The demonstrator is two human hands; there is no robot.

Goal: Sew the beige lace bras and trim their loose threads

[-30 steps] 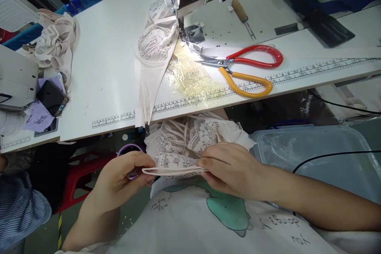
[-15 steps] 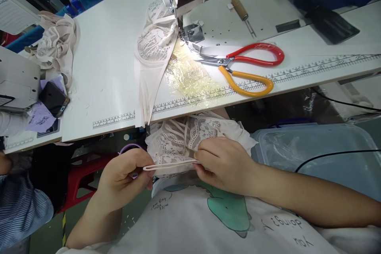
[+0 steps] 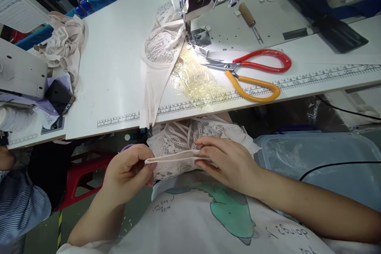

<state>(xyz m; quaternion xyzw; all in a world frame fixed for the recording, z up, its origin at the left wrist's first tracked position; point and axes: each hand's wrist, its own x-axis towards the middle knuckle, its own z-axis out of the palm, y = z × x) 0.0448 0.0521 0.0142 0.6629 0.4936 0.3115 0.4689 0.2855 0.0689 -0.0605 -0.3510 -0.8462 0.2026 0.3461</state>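
Observation:
A pale beige lace bra [image 3: 175,139] lies on my lap below the table edge, its folded band stretched between my hands. My left hand [image 3: 131,172] pinches the folded end of the band between thumb and fingers. At the band's other end, my right hand [image 3: 228,160] has its fingers slightly parted around the fabric, and the two layers gape between the hands. Another lace bra [image 3: 162,49] lies on the table, with its edge by the sewing machine's needle area [image 3: 188,31]. How the right fingertips grip under the fabric is partly hidden.
Scissors [image 3: 253,75] with red and orange handles lie right of the machine, near a wooden-handled tool [image 3: 248,18]. A phone [image 3: 59,97] and piled beige garments [image 3: 65,43] are at left. A clear plastic bin [image 3: 321,154] stands at right; a red stool [image 3: 86,174] at left, beside another person's striped sleeve [image 3: 22,206].
My right fingers have loosened and spread apart, and the band's layers, pressed together before, now gape open. My left hand keeps its pinch. The view has shifted slightly.

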